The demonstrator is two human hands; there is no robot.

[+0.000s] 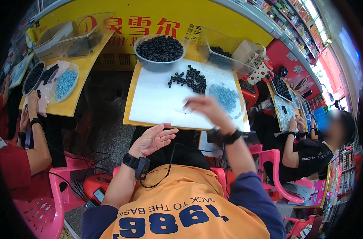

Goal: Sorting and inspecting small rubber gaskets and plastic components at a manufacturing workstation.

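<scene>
While the white sheet (157,99) covering my small yellow table (127,115) lies mostly bare on its left half, the working room narrows toward the far edge, where a clear bowl (159,49) heaped with dark beads stands, and toward the right, where a shallow dish of pale blue beads (226,96) sits close to the table's side. My right hand (207,108) is lifted above the sheet's right part, blurred in motion, wrist bent and fingers drawn together near a thin dark object I cannot make out; whether it grips anything I cannot tell. My left hand (153,139) rests at the near table edge, palm up, fingers spread loosely and empty, a black band on the wrist. The loose pile of dark beads (190,78) lies scattered on the sheet just beyond my right hand, between the bowl and the blue dish. Other workers sit at neighbouring tables on both sides, well apart from my own.
</scene>
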